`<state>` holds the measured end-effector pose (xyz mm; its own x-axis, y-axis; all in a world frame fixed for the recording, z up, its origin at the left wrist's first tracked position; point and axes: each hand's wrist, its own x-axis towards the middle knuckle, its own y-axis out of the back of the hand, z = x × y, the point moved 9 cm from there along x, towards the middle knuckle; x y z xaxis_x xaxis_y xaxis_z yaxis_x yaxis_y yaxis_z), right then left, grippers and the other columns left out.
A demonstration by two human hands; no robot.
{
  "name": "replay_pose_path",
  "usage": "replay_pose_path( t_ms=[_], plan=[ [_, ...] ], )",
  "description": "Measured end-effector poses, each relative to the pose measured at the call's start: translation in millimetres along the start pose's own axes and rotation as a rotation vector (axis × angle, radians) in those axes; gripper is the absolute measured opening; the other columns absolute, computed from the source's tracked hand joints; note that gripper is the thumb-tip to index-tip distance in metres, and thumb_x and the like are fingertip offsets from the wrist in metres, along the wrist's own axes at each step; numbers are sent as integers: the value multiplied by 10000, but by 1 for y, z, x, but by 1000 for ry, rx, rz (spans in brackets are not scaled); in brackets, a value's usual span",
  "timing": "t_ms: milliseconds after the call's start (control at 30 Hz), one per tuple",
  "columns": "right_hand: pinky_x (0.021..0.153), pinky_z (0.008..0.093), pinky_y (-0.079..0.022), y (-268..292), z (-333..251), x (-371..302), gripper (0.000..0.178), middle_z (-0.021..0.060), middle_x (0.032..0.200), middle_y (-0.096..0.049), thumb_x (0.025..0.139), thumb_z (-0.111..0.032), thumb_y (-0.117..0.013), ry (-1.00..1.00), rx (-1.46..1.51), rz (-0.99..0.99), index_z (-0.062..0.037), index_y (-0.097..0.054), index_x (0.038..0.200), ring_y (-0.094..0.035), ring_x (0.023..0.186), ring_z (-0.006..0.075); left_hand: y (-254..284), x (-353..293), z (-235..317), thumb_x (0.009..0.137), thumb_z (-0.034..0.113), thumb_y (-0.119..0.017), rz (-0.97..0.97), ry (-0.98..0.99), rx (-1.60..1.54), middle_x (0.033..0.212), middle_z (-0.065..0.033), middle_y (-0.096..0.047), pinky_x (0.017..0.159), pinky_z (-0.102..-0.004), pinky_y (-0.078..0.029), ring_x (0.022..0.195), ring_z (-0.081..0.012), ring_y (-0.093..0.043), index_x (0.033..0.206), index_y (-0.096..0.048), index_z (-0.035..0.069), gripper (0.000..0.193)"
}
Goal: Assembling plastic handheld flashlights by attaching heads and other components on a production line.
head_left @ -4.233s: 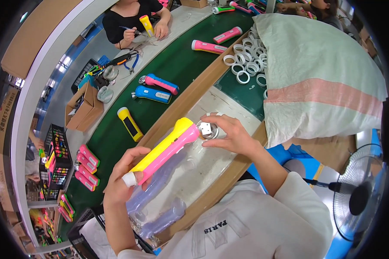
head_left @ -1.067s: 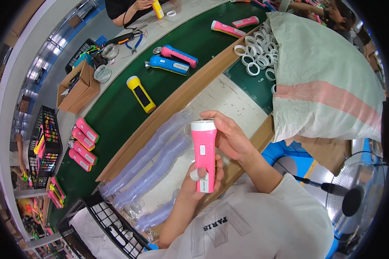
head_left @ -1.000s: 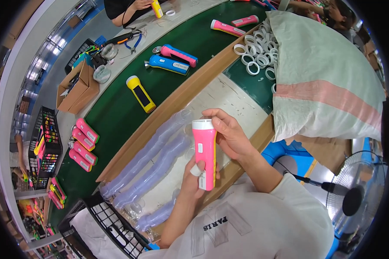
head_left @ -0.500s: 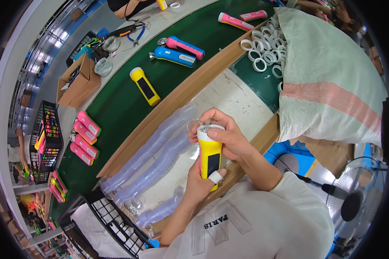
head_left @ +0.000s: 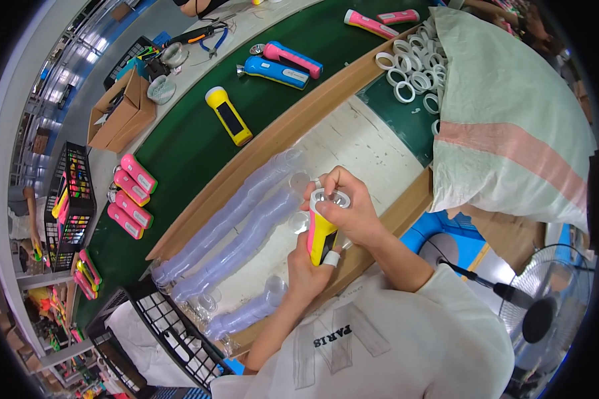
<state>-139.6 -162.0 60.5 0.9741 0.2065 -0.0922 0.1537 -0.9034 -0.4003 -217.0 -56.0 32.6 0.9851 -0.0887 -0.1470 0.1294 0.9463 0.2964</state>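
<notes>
A yellow flashlight [head_left: 321, 234] with a pink strip and a dark panel is held tilted in front of my shirt, its lens end up. My left hand [head_left: 306, 271] wraps round its lower body, a white covering on the thumb. My right hand [head_left: 355, 205] grips its head, thumb and fingers at the white ring [head_left: 321, 195] on the rim; a shiny reflector shows inside. Beside the hands, long stacks of clear round lenses [head_left: 229, 249] lie in the cardboard tray, with a loose clear disc [head_left: 299, 181] near my fingers.
Beyond the cardboard wall [head_left: 273, 156], a green belt carries a yellow flashlight [head_left: 229, 118], a blue one [head_left: 273, 72] and several pink ones [head_left: 132, 199]. White rings [head_left: 412, 70] are piled beside a woven sack [head_left: 506, 126]. A black basket [head_left: 173, 332] stands at lower left, a fan [head_left: 539, 319] at right.
The flashlight has tilted, its head tipping toward me and showing more of the reflector. My left hand has shifted slightly upward; my right fingers remain at the ring.
</notes>
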Motion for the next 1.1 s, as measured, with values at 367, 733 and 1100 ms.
replay_pose_path(
  t_ms=[367, 733, 1100],
  plan=[
    [810, 357, -496, 129, -50, 64, 334, 135, 1091, -601, 875, -280, -680, 243, -991, 370, -33, -573, 1073, -602, 987, 272, 101, 74, -14, 819, 264, -746, 67, 65, 110, 879, -97, -629, 595, -355, -505, 695, -216, -636, 1196, -478, 38, 515],
    [815, 431, -497, 231, -71, 122, 402, 203, 1043, -561, 754, -119, -733, 302, -1747, 480, -88, -593, 1129, -527, 1013, 374, 98, 257, 95, 864, 208, -671, 213, -575, 901, 996, -170, -619, 838, -449, -464, 968, -359, -578, 1150, -601, 67, 326],
    [921, 431, -442, 213, -76, 125, 293, 242, 1156, -522, 856, -160, -666, 314, -1406, 374, -74, -642, 1136, -519, 1045, 392, -59, 415, 76, 870, 500, -584, 63, -104, 1273, 1353, -197, -392, 988, -539, -358, 1176, -458, -432, 1145, -679, 223, 402]
  ],
)
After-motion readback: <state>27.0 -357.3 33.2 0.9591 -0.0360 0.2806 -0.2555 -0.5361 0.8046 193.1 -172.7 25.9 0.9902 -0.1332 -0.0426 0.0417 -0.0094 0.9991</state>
